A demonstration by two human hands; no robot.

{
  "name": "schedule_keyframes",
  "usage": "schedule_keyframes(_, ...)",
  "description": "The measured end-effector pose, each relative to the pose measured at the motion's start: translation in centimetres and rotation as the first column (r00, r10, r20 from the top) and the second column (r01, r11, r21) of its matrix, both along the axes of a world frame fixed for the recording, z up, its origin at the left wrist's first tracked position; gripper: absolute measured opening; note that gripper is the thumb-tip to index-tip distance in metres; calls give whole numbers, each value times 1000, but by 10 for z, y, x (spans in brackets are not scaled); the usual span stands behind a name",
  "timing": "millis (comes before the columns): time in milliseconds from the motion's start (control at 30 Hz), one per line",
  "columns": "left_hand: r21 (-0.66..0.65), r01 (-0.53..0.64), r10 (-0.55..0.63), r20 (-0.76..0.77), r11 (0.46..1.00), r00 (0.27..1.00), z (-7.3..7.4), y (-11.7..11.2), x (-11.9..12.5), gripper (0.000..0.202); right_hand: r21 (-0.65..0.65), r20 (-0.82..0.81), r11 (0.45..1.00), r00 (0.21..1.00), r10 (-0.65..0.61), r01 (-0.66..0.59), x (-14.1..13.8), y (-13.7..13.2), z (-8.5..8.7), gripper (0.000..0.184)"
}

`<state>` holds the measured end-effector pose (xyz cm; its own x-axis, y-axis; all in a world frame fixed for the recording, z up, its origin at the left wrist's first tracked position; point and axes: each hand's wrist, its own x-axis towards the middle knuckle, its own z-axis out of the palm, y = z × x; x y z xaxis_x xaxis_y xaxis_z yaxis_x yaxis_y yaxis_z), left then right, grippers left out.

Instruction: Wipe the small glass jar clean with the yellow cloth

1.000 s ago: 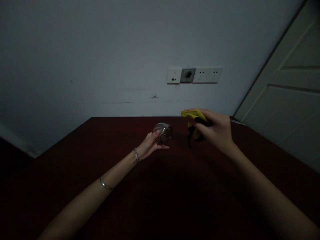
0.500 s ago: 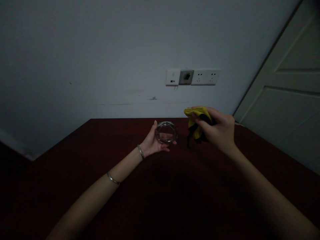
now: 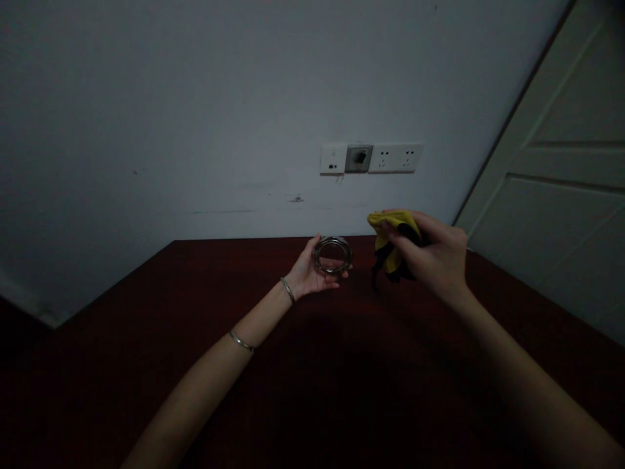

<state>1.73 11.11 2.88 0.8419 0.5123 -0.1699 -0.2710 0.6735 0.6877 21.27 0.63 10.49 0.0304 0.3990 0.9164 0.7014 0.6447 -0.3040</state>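
OK, L hand (image 3: 307,273) holds glass (image 3: 332,256), R hand (image 3: 436,253) yel/blk cloth (image 3: 393,260)

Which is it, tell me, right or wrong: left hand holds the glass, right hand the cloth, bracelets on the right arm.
Wrong arm: the head view shows the bracelets on the left arm. The left hand does hold the glass, the right hand the cloth.

A clear, round glass (image 3: 333,255) was tilted near the frame's centre, one circular end facing the camera. Right of centre, a yellow-and-black cloth (image 3: 392,260) hung bunched, apart from the glass.
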Motion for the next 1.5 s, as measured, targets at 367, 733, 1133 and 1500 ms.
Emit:
schedule_keyframes(367, -81, -10, 7, -39, 997, 999, -6, -5, -2, 93, 11, -12, 1000, 1000, -26, 26, 9, 9, -6, 16)
schedule_keyframes(733, -117, 27, -31, -30, 993, 999, -1, -15, 1, 90, -49, 99, 995, 991, 87, -83, 6, 10, -11, 21)
schedule_keyframes(1133, -52, 27, -28, -14, 998, 1000, 3, -23, 0, 87, -110, 486, 947, 815, 315, -301, -7, 21, -30, 43)
schedule_keyframes(1500, 103, -48, 59, -106, 993, 993, 2, -33, 0, 74, -210, 209, 933, 919, 333, -291, -7, 20, -27, 40)
